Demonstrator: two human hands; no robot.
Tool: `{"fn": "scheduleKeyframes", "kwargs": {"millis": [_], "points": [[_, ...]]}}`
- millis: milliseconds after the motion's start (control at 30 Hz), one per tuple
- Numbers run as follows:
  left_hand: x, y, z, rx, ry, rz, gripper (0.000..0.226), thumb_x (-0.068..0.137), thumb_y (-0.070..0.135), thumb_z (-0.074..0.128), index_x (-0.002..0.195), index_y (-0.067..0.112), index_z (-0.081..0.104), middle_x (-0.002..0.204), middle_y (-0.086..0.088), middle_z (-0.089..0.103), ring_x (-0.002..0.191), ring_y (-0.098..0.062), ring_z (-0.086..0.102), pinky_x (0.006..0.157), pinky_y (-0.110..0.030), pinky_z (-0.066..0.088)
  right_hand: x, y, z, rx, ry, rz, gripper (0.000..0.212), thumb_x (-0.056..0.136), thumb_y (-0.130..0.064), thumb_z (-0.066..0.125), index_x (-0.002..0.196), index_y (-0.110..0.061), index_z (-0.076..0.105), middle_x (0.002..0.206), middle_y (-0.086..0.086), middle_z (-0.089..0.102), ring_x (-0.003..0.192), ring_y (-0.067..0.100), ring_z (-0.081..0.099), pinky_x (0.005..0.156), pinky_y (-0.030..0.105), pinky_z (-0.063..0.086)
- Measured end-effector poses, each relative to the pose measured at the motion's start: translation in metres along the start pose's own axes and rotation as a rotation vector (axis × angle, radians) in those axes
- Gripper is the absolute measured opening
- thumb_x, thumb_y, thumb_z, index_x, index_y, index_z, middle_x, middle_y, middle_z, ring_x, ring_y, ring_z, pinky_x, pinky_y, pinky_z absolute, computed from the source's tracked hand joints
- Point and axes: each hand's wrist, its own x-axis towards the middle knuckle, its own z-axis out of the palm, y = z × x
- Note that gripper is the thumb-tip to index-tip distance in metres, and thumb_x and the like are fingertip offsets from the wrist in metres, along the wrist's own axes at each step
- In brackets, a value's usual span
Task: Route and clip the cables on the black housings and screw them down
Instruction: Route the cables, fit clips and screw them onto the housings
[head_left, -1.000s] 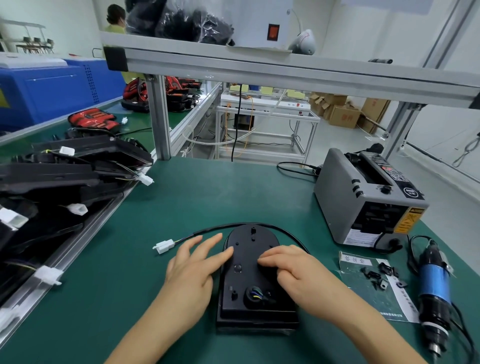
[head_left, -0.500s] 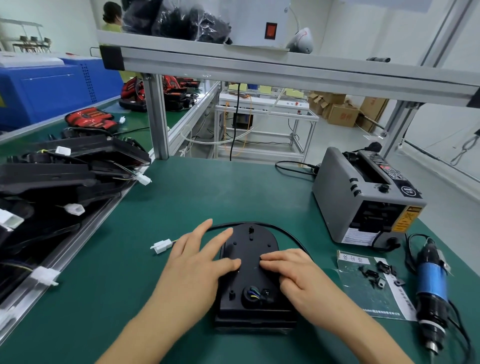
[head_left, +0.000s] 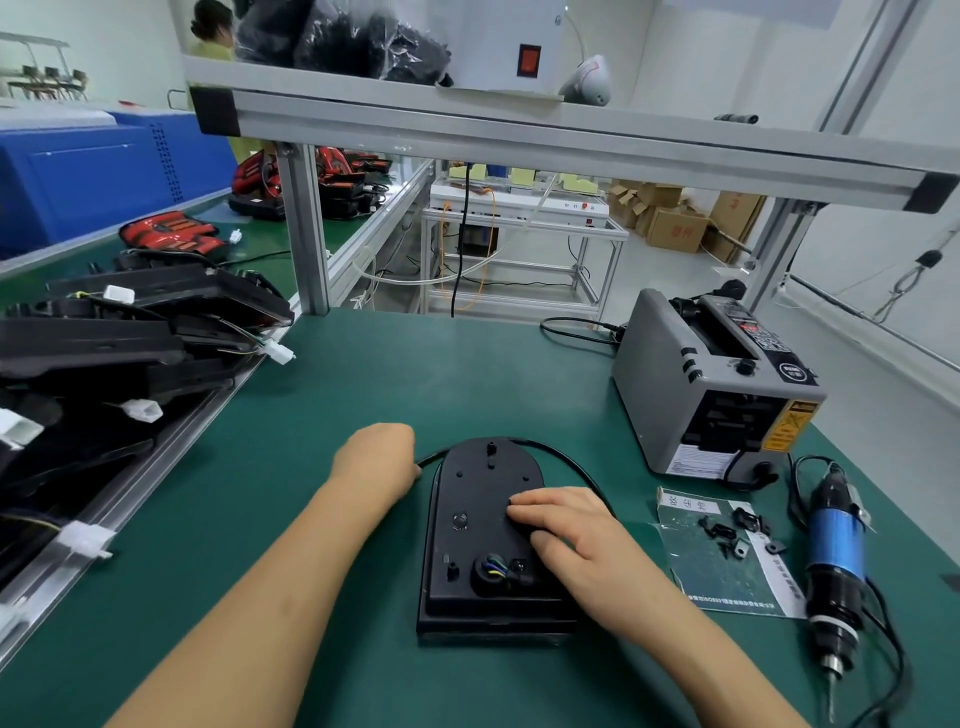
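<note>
A black housing (head_left: 483, 525) lies flat on the green mat in front of me. Its black cable (head_left: 561, 457) loops round the rounded far end. My left hand (head_left: 376, 460) sits just left of that far end with its fingers curled under, and the cable comes out of it; the white connector is hidden. My right hand (head_left: 566, 530) rests on the housing's right half, fingers straight and pressing on its top. Coloured wires (head_left: 493, 566) show in a round socket near the housing's near end.
Small black clips (head_left: 727, 532) lie on a plastic bag to the right, beside a blue electric screwdriver (head_left: 836, 561). A grey tape dispenser (head_left: 711, 384) stands at the back right. More black housings (head_left: 130, 332) with white connectors are stacked on the left. An aluminium post (head_left: 306, 228) rises behind.
My left hand has lifted off the housing's left edge, moved to the far left and curled over the cable where the white connector lay. My right hand stays on the housing.
</note>
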Motion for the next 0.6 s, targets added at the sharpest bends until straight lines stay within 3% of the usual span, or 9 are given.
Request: {"fn": "scheduleKeyframes", "kwargs": {"millis": [100, 200, 300, 400, 500, 600], "points": [[0.000, -0.005, -0.007, -0.044, -0.064, -0.033, 0.022, 0.084, 0.019, 0.053, 0.064, 0.011, 0.047, 0.062, -0.003, 0.052, 0.064, -0.023, 0.051, 0.056, -0.024, 0.039, -0.004, -0.002, 0.001, -0.003, 0.013, 0.000, 0.029, 0.097, -0.016, 0.050, 0.121, -0.023, 0.063, 0.121, -0.025, 0.048, 0.124, -0.003, 0.033, 0.101, 0.003, 0.017], [-0.002, -0.016, -0.011, -0.476, -0.162, -0.146, 0.020, 0.081, 0.015, 0.048, 0.062, 0.007, 0.048, 0.043, -0.003, 0.053, 0.038, -0.018, 0.048, 0.042, -0.016, 0.033, -0.013, -0.001, 0.002, -0.050, 0.105, 0.075, 0.030, 0.096, -0.030, 0.050, 0.125, -0.028, 0.059, 0.126, -0.025, 0.043, 0.128, -0.003, 0.030, 0.108, 0.014, 0.021], [-0.004, -0.024, -0.008, -1.039, -0.094, -0.270, 0.024, 0.085, 0.014, 0.052, 0.063, 0.007, 0.048, 0.045, -0.004, 0.049, 0.033, -0.016, 0.047, 0.038, -0.013, 0.031, -0.026, 0.002, 0.003, -0.080, 0.215, 0.267, 0.045, 0.094, -0.044, 0.047, 0.138, -0.032, 0.044, 0.142, -0.022, 0.032, 0.137, -0.001, 0.021, 0.113, 0.022, 0.018], [-0.013, -0.016, 0.003, -1.413, 0.030, -0.373, 0.026, 0.092, 0.015, 0.051, 0.067, 0.008, 0.046, 0.056, -0.006, 0.045, 0.030, -0.014, 0.047, 0.037, -0.014, 0.032, -0.033, 0.002, 0.006, -0.018, 0.157, 0.404, 0.059, 0.093, -0.053, 0.043, 0.146, -0.034, 0.027, 0.156, -0.016, 0.016, 0.143, 0.001, 0.013, 0.114, 0.026, 0.015], [-0.027, 0.001, 0.017, -1.455, 0.173, -0.391, 0.025, 0.097, 0.022, 0.045, 0.076, 0.007, 0.046, 0.060, -0.006, 0.044, 0.035, -0.016, 0.049, 0.040, -0.022, 0.039, -0.032, -0.002, 0.009, 0.076, 0.116, 0.441, 0.067, 0.090, -0.059, 0.042, 0.148, -0.035, 0.019, 0.156, -0.016, 0.017, 0.142, 0.001, 0.014, 0.115, 0.026, 0.017], [-0.038, 0.012, 0.023, -1.383, 0.173, -0.352, 0.024, 0.097, 0.019, 0.041, 0.078, 0.006, 0.047, 0.063, -0.008, 0.047, 0.048, -0.022, 0.049, 0.054, -0.032, 0.045, -0.029, -0.008, 0.011, 0.122, 0.108, 0.465, 0.081, 0.081, -0.070, 0.042, 0.149, -0.035, 0.016, 0.155, -0.015, 0.020, 0.142, 0.002, 0.016, 0.115, 0.027, 0.019]]}}
